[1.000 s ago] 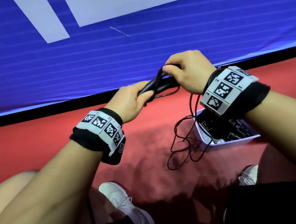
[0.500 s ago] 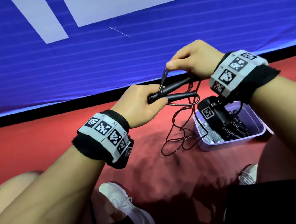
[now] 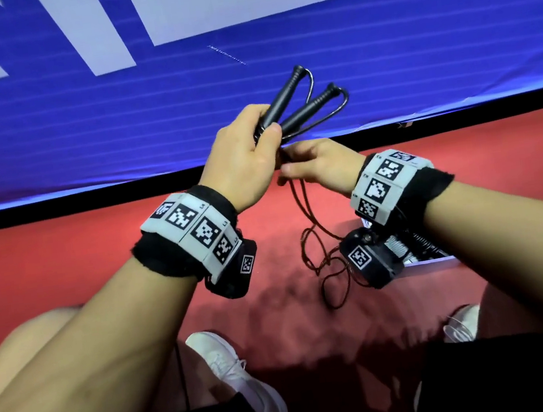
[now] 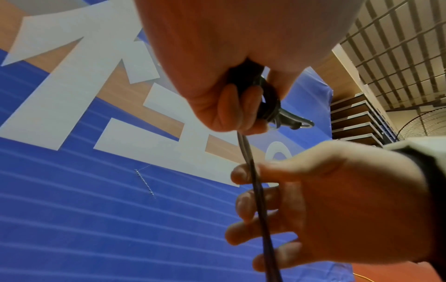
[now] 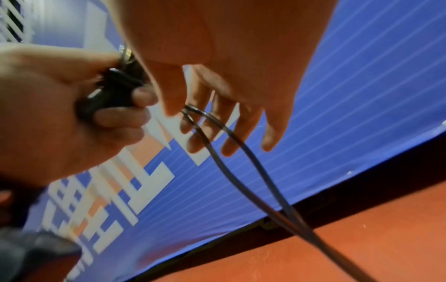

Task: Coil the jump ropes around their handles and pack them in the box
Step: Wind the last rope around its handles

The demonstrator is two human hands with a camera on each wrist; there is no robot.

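Not much readable here tbh. Blue banner (image 3: 80, 127) behind carries big white characters, cropped, can't make out which. Wristbands (image 3: 197, 231) on both wrists show black-and-white square marker codes plus tiny letters beside them, too small to read. Same kind of code on wrist camera (image 3: 361, 258).
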